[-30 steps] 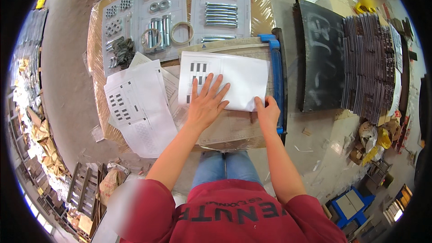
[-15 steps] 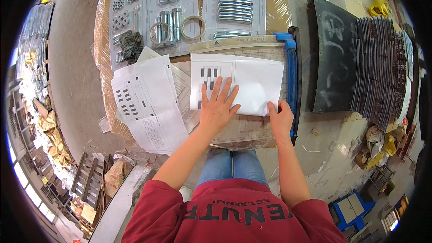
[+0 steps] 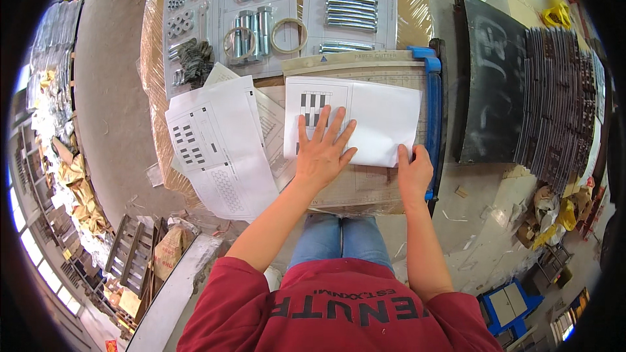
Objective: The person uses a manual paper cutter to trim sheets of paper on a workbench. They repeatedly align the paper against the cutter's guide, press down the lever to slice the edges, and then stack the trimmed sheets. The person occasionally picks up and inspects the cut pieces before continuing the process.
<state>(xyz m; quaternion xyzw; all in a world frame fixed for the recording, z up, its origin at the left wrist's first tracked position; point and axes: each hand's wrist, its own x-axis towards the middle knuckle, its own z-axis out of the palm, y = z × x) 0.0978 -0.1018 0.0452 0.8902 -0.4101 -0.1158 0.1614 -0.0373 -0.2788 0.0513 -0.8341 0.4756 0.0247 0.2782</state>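
A folded sheet of white paper (image 3: 381, 107) with printed black bars lies on the bed of a paper cutter (image 3: 365, 192). My left hand (image 3: 323, 150) rests flat on its printed half, fingers spread. At the sheet's lower right corner my right hand (image 3: 415, 173) pinches the paper between thumb and bent fingers. The cutter's blue blade arm (image 3: 433, 101) runs along the right side, just beyond my right hand. To the left, a pile of printed sheets (image 3: 218, 146) overlaps the cutter's edge.
Behind the cutter are shrink-packed boards of bolts (image 3: 352, 10) and nuts, two tape rings (image 3: 289, 35) and a dark glove (image 3: 195, 62). A black panel (image 3: 489, 81) and stacked dark plates (image 3: 557, 107) stand at right. A wooden pallet (image 3: 130, 254) is at lower left.
The whole view has shifted slightly, moving the scene a little to the right. Both hands keep the same places on the folded paper.
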